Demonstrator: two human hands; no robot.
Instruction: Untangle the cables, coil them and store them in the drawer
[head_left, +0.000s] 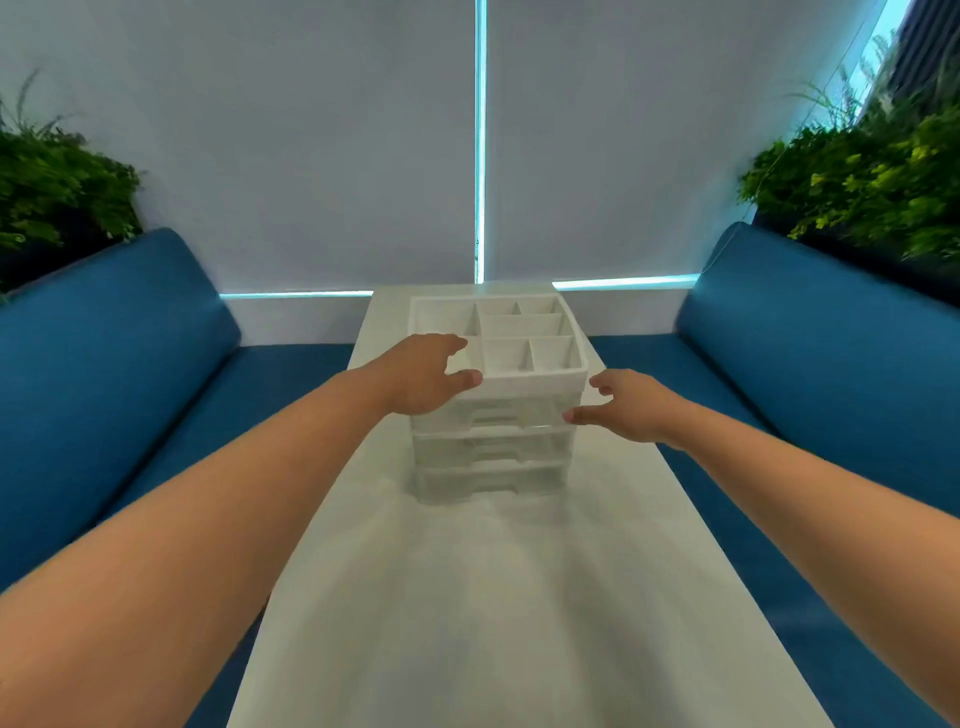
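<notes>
Plain white plastic drawer organiser (496, 395) with clear drawer fronts, on a plain white table (519, 597); solid blue upholstered benches (104, 353) and green leafy plants (878, 176) flank it.

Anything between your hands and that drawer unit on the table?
Nothing visible does. The left hand is at the drawer unit, over its top left corner; the right hand is beside its right edge. All three drawers look closed, and no cables are in view.
</notes>
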